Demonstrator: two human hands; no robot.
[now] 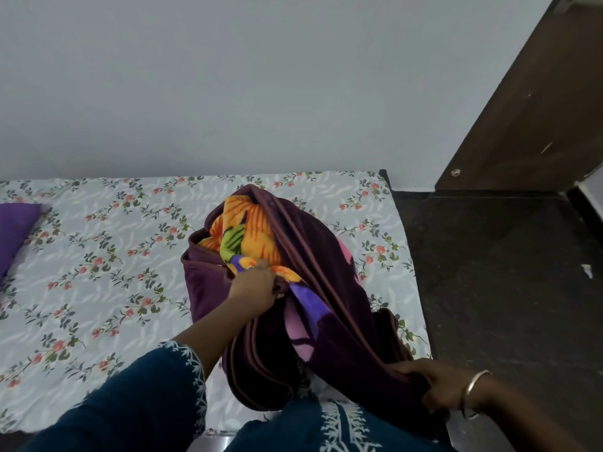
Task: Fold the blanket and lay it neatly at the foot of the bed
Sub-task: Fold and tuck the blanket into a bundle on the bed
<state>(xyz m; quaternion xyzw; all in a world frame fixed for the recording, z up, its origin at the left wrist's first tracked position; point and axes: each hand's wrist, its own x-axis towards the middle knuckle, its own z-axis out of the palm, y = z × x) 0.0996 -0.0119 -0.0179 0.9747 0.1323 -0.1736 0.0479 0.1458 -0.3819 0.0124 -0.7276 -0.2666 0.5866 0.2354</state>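
Nearest you, your right hand (447, 388) gripped the maroon edge of the blanket (313, 256), fingers curled round the cloth. Farther out and to its left, your left hand (256, 288) pinched a bright inner fold. Beyond both grips the blanket lay bunched on the bed (98, 256), near its right end.
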